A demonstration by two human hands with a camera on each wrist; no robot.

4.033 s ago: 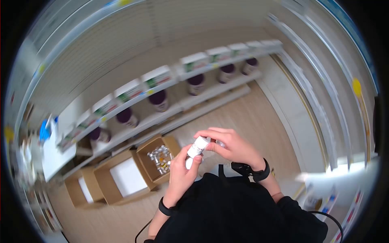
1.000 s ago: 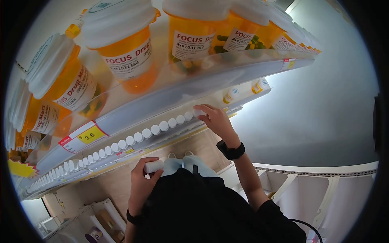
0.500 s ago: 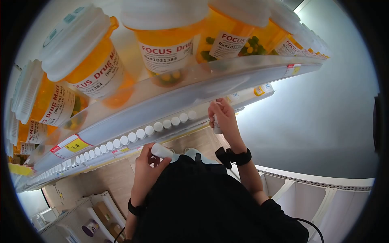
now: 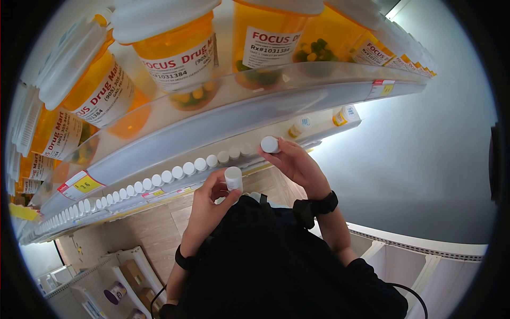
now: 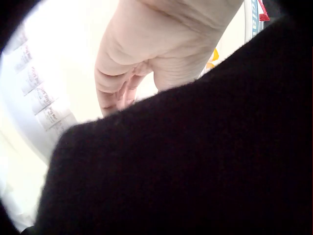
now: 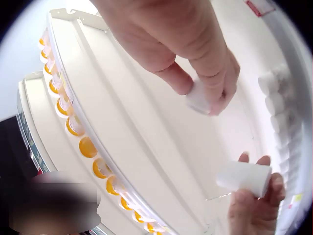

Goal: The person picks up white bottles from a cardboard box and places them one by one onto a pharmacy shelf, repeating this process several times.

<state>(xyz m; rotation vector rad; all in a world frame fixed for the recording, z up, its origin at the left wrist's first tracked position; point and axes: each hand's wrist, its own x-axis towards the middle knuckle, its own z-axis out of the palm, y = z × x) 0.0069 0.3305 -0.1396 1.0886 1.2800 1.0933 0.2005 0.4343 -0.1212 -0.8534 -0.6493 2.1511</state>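
Observation:
In the head view my left hand grips a small white bottle between thumb and fingers, its white top toward the camera. To its right, my right hand pinches a second white bottle with a round white cap. The two bottles are a short way apart, in front of a shelf row of white-capped bottles. The right wrist view has the left-hand bottle lying sideways, while fingers partly cover the right-hand bottle. Black fabric hides the left fingertips in the left wrist view.
Large orange pill bottles line the upper shelf behind a clear front lip. Two small orange-labelled bottles stand at the lower shelf's right end. A yellow price tag hangs on the upper edge. White shelving is at the lower right.
From low shelves and cardboard boxes, the view has shifted to the bottle shelf. My right hand took a white bottle from the row's end and drew it back; the left-hand bottle has turned more upright.

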